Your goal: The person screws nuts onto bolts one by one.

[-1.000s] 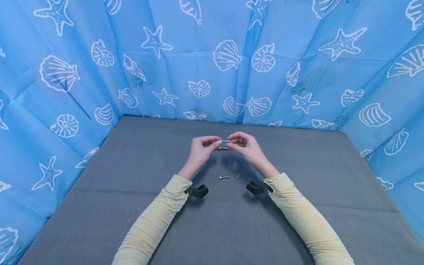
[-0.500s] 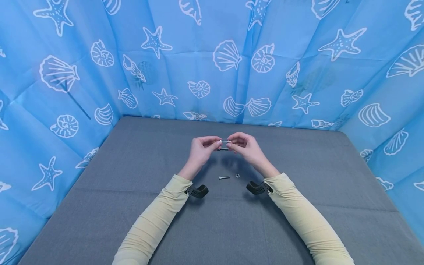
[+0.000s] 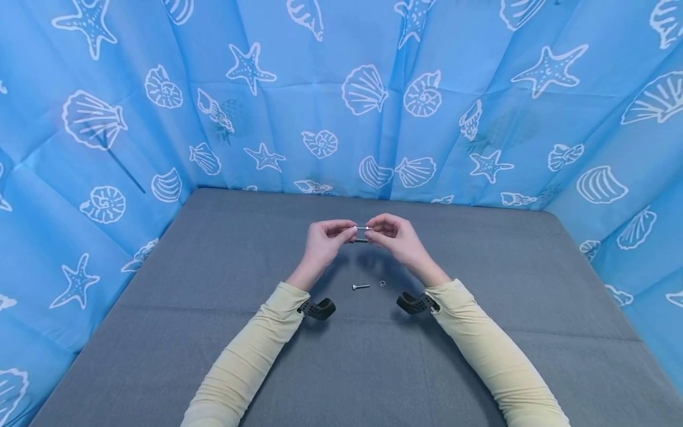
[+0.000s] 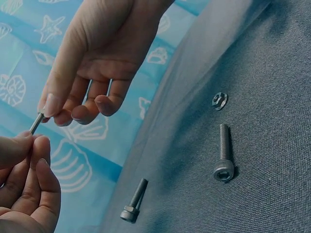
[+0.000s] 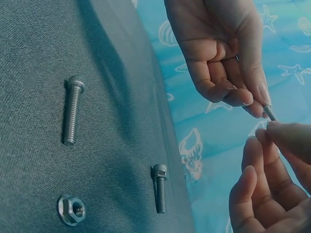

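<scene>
Above the far part of the table, my left hand and right hand face each other with a slim metal bolt between them. Left thumb and fingers pinch its left end, and those of the right hand pinch its right end. Only the bright shank shows in the gap, level in the head view; both ends are hidden by fingertips. In the left wrist view my left hand is lower and my right hand above, the bolt running between. I cannot tell whether a nut sits under the right fingertips.
On the grey cloth-covered table lie a socket-head bolt and a flange nut beside its threaded end. Farther back, under the hands, lies another socket-head bolt with a nut against its head. A blue shell-patterned curtain surrounds the table.
</scene>
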Demonstrator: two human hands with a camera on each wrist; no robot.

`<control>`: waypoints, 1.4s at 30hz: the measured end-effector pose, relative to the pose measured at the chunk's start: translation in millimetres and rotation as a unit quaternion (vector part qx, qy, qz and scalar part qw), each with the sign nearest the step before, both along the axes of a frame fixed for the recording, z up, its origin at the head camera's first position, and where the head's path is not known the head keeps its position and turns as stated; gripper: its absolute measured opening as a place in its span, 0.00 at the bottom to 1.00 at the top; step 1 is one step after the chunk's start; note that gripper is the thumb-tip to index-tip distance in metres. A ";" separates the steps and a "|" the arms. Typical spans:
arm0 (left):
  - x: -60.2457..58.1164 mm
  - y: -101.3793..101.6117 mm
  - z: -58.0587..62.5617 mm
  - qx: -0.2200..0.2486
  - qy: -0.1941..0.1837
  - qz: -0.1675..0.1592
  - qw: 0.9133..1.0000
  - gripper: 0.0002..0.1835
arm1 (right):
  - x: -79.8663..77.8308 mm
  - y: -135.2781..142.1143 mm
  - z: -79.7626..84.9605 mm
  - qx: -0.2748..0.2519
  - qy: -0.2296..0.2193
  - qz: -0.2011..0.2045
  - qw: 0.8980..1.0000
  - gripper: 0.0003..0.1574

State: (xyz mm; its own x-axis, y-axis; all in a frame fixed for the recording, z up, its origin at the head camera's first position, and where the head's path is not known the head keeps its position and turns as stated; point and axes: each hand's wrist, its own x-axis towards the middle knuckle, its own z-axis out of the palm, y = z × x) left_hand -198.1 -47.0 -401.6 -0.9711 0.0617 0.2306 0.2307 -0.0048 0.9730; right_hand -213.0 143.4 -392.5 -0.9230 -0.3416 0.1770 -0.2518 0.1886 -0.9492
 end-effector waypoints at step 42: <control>-0.9 1.6 -2.3 0.008 -0.009 -0.005 1.000 0.12 | 0.8 1.7 0.3 0.011 -0.015 0.009 1.000 0.17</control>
State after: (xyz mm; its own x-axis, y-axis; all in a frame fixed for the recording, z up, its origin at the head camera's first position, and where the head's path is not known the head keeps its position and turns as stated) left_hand -199.0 -45.4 -403.9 -0.9746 0.0687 0.2132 0.2122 -0.0226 0.9770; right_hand -212.2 145.0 -392.2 -0.9212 -0.3623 0.1416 -0.2266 0.2041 -0.9524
